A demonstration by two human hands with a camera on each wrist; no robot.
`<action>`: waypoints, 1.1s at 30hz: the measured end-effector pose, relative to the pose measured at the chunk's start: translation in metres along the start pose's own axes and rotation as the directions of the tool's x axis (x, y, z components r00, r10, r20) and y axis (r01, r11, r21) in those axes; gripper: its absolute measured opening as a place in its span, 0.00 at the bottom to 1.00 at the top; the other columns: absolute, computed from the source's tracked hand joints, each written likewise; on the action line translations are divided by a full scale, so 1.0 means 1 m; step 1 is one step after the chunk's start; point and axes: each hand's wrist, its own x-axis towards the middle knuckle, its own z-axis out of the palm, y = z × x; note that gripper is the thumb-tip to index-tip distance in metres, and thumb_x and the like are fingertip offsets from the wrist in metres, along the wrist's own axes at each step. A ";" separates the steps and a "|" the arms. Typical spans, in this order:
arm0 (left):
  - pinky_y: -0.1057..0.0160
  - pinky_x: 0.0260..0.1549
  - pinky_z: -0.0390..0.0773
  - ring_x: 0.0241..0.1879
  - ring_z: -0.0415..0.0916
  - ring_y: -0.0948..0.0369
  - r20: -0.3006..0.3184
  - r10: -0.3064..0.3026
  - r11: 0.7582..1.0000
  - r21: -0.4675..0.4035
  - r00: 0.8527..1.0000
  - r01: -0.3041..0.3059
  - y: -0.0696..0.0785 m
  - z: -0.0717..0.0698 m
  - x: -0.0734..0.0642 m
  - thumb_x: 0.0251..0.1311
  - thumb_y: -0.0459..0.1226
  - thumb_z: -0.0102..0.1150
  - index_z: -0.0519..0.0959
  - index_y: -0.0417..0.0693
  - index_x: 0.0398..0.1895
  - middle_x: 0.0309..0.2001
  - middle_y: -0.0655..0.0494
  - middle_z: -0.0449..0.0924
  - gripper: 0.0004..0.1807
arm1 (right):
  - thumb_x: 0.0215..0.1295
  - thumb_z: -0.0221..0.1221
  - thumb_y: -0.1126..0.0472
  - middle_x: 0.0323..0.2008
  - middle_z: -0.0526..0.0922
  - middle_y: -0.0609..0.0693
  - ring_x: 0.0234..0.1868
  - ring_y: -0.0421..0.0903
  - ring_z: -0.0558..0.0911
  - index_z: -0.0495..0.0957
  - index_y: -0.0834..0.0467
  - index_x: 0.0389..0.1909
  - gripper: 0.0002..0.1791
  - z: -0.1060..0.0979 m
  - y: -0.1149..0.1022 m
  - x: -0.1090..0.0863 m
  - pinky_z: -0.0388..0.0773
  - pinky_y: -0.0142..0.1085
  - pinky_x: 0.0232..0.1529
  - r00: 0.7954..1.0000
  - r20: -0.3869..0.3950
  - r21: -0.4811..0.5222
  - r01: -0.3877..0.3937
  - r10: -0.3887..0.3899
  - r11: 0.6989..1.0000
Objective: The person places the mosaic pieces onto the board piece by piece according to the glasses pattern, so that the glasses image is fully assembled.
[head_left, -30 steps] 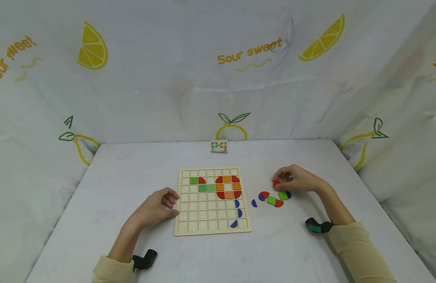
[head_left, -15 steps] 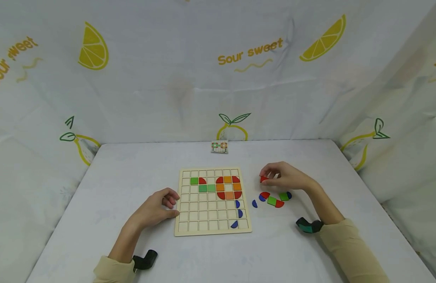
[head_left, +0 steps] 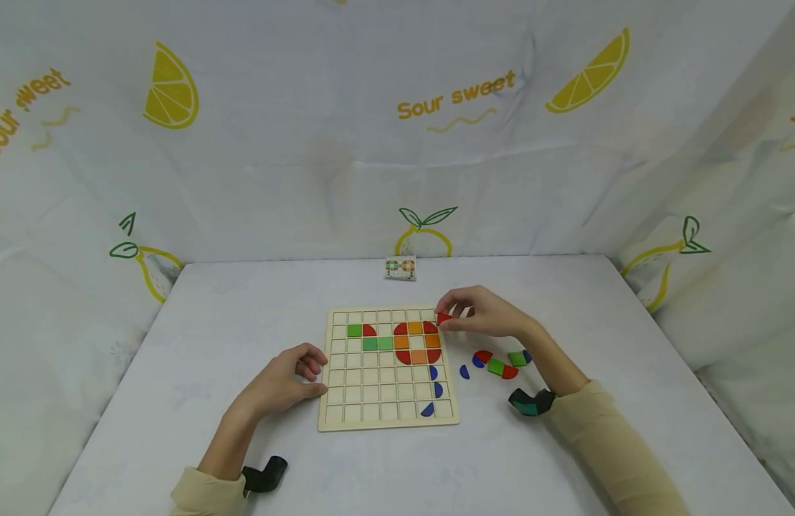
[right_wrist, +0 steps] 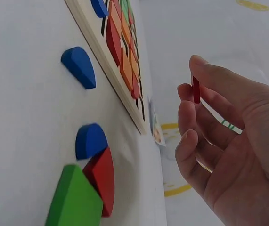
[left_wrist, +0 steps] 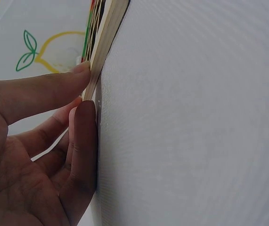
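A square wooden grid board (head_left: 361, 392) lies on the white table with green, orange, red and blue tiles on it. At its left edge rests my left hand (head_left: 281, 376), thumb tip and fingertips touching the edge; the left wrist view shows the thumb (left_wrist: 54, 92) against the board's side. My right hand (head_left: 484, 312) pinches a red tile (head_left: 443, 318) over the board's upper right corner. In the right wrist view this red tile (right_wrist: 196, 89) appears thin and edge-on between thumb and fingers, raised above the table.
Right of the board lie loose tiles: a blue segment (head_left: 464, 372), a red one (head_left: 482, 355), a green one (head_left: 495, 366) and several others. A small pattern card (head_left: 400, 268) stands at the table's back edge, before a lemon-printed cloth.
My right hand has carried the red tile leftward from beside the loose tiles to the board's upper right corner. The left hand stays at the board's left edge.
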 end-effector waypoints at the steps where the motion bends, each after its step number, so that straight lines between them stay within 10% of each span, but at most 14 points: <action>1: 0.66 0.45 0.75 0.42 0.77 0.60 -0.001 0.000 1.000 0.000 1.000 0.000 0.000 0.000 0.000 0.57 0.31 0.79 0.81 0.44 0.53 0.42 0.53 0.79 0.22 | 0.70 0.73 0.57 0.51 0.89 0.50 0.48 0.46 0.84 0.85 0.59 0.55 0.17 0.001 -0.002 0.003 0.84 0.38 0.51 1.000 0.001 0.006 0.012 -0.012 1.000; 33: 0.66 0.44 0.75 0.42 0.77 0.59 -0.003 -0.014 1.000 0.002 1.000 0.014 0.005 0.000 -0.002 0.58 0.31 0.78 0.81 0.43 0.53 0.42 0.52 0.79 0.21 | 0.77 0.64 0.63 0.52 0.89 0.56 0.42 0.43 0.86 0.84 0.61 0.59 0.14 0.055 -0.053 0.094 0.86 0.31 0.48 0.964 0.202 0.136 0.148 -0.174 0.980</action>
